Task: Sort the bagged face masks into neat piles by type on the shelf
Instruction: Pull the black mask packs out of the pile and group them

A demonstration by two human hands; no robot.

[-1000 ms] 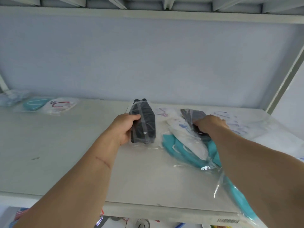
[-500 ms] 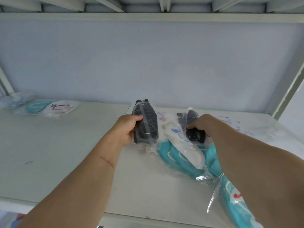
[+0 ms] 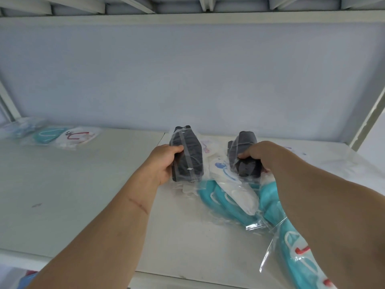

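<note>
My left hand (image 3: 164, 161) grips a stack of black bagged masks (image 3: 187, 157) standing on the white shelf (image 3: 83, 201). My right hand (image 3: 260, 155) holds another black bagged mask (image 3: 243, 161), lifted above a loose heap. That heap has a white bagged mask with a blue print (image 3: 231, 188) and teal bagged masks (image 3: 216, 202) beneath it. More teal masks in clear bags (image 3: 300, 251) trail toward the shelf's front right, under my right forearm.
At the far left of the shelf lie a teal bagged mask (image 3: 46, 135), a white one with red loops (image 3: 78, 137) and a pale bag (image 3: 18, 128). The grey-blue back wall (image 3: 187, 80) and white uprights (image 3: 366, 117) bound the shelf.
My right hand has pulled the black bagged mask up out of the heap and raised it. My left hand keeps its hold on the black stack in about the same place.
</note>
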